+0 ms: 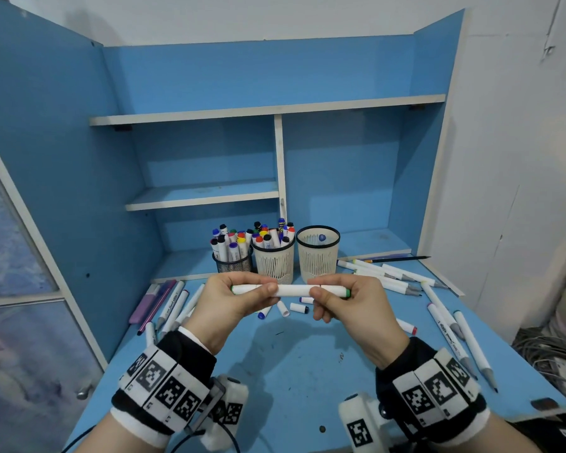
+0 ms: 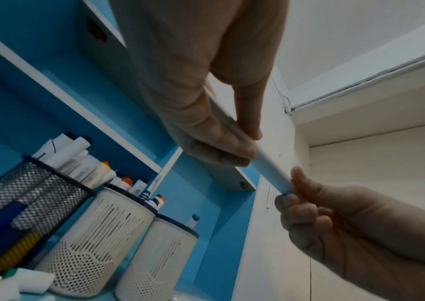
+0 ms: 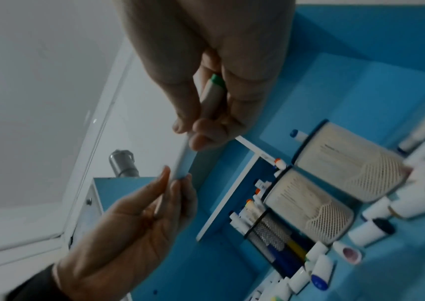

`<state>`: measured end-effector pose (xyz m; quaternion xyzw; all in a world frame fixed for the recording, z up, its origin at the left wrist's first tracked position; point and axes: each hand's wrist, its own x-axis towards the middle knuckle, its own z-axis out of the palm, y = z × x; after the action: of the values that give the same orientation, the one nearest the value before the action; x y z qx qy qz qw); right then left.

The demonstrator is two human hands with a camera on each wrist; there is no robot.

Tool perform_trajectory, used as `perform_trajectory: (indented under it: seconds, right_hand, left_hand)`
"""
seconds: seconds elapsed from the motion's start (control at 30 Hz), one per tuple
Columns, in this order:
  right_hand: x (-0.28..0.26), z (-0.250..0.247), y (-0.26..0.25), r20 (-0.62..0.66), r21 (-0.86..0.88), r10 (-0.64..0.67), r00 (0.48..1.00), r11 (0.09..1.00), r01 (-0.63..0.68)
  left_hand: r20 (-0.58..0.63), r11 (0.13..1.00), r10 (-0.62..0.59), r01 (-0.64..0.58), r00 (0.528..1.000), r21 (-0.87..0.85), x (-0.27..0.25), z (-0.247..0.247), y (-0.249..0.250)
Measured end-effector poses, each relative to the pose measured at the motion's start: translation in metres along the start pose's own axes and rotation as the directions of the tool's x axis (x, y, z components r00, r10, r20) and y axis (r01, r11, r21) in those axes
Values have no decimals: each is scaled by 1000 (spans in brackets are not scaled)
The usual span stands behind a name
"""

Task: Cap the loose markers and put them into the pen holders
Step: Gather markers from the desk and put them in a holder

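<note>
Both hands hold one white marker [image 1: 293, 290] level above the blue desk [image 1: 294, 364], in front of the holders. My left hand [image 1: 249, 294] grips its left part and my right hand [image 1: 330, 294] pinches its right part. A green end shows at each tip. The left wrist view has the left hand [image 2: 221, 138] wrapped round the marker [image 2: 270, 169], with the right hand [image 2: 301, 195] on its far end. In the right wrist view the right hand [image 3: 206, 122] encloses the green-tipped marker [image 3: 212, 87]. Loose caps [image 1: 298, 308] lie under the hands.
Three holders stand at the back: a black mesh holder [image 1: 232, 261] and a middle cream holder [image 1: 274, 261], both full, and a right cream holder [image 1: 317, 259] with one blue-capped marker. Uncapped markers [image 1: 389, 276] lie at the right; more markers [image 1: 174, 305] lie at the left.
</note>
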<state>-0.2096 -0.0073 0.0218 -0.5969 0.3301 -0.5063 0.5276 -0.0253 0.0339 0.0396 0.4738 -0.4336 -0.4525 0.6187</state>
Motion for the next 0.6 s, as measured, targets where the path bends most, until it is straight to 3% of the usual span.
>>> perform_trajectory:
  seconds: [0.17,0.3,0.47,0.6]
  right_hand:
    - [0,1,-2,35,-89,3,999,996,1]
    - [0,-3,-7,193,-253,9,981,967,41]
    - [3,-4,-8,288,-579,-57,956,784,222]
    - [2,11,-12,356,-619,-167,919,695,366]
  left_hand:
    - [-3,997,-54,54,999,-52,-1,-4,-7]
    - [-1,1000,4,-4,1000,-15,-4,-11,-7]
    - [20,956,184,-183,983,230,-4,-9,10]
    - [52,907,238,-241,970,346,1,-4,23]
